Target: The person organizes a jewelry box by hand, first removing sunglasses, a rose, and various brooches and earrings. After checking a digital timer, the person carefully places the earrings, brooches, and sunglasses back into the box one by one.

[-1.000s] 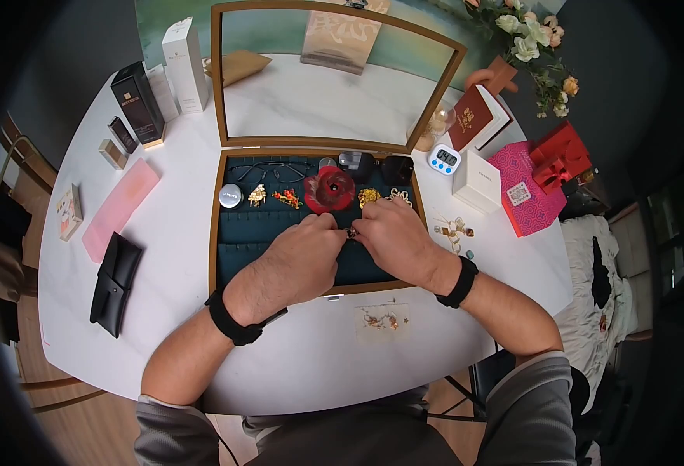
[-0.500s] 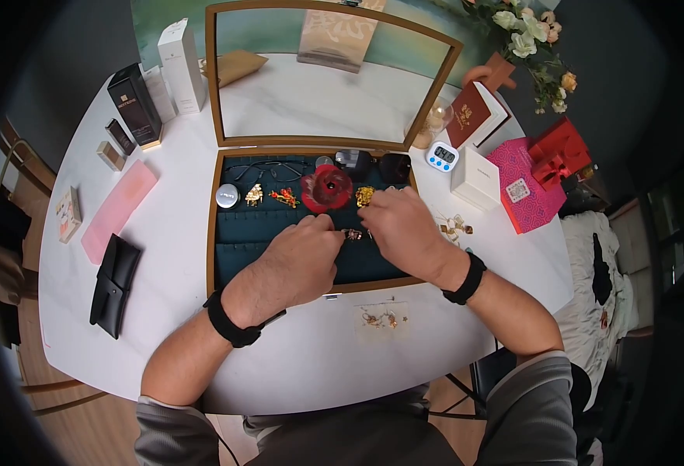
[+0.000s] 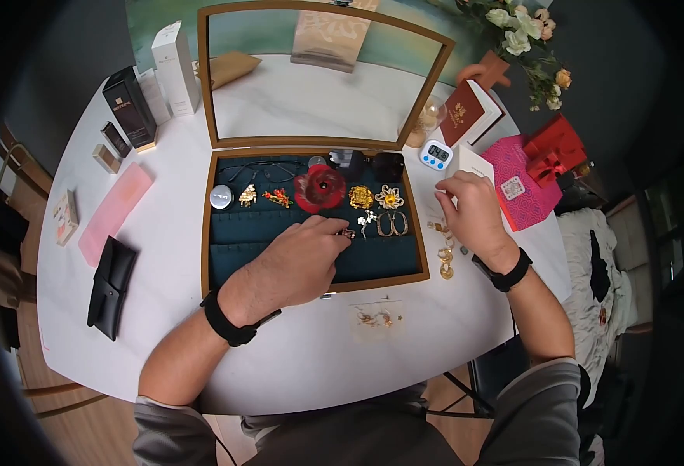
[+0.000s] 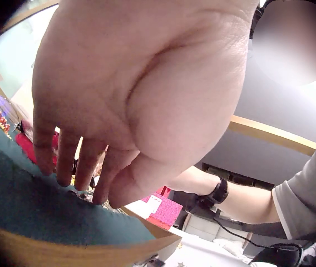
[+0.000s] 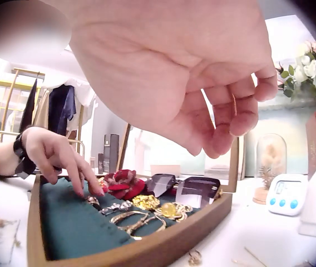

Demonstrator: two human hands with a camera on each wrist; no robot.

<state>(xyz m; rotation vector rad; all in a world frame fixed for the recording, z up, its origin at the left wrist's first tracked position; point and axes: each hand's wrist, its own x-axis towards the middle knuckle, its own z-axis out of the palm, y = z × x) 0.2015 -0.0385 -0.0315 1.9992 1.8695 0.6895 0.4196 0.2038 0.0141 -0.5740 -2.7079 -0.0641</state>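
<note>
Teal lining [image 3: 384, 260] bears jewellery [image 3: 348, 233] the left hand [image 3: 291, 260] touches — right hand [image 3: 478, 217] hovers.

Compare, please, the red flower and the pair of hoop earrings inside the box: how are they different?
The red flower is one broad, full piece, while the hoop earrings are two thin rings. The flower is deep red; the earrings look gold-toned. The flower sits closer to the raised lid, the earrings nearer the person. Both are inside the open box.
</note>
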